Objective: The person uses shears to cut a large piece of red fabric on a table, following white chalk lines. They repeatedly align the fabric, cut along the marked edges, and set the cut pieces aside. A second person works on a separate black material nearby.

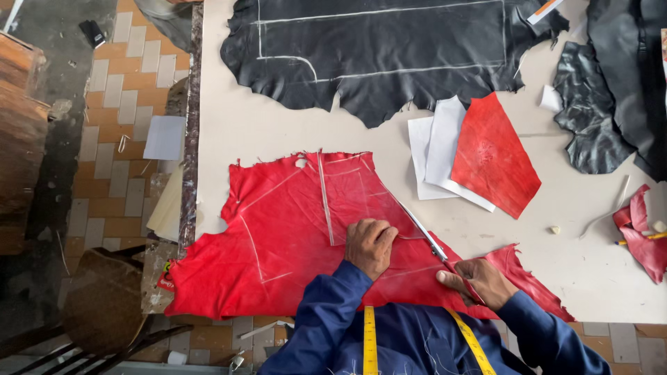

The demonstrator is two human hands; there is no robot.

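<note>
Red leather (292, 229), marked with white chalk lines, lies spread flat at the near edge of the desk (278, 125). Left hand (370, 244) presses on it with fingers curled, gripping nothing, while the right hand (479, 281) is closed around scissors (425, 235) whose blades lie on the hide. Beyond sit a black hide (375, 55), white papers (434, 156) and a red cut piece (495, 156).

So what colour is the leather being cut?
Red leather, marked with white lines; the head view shows it.
</note>
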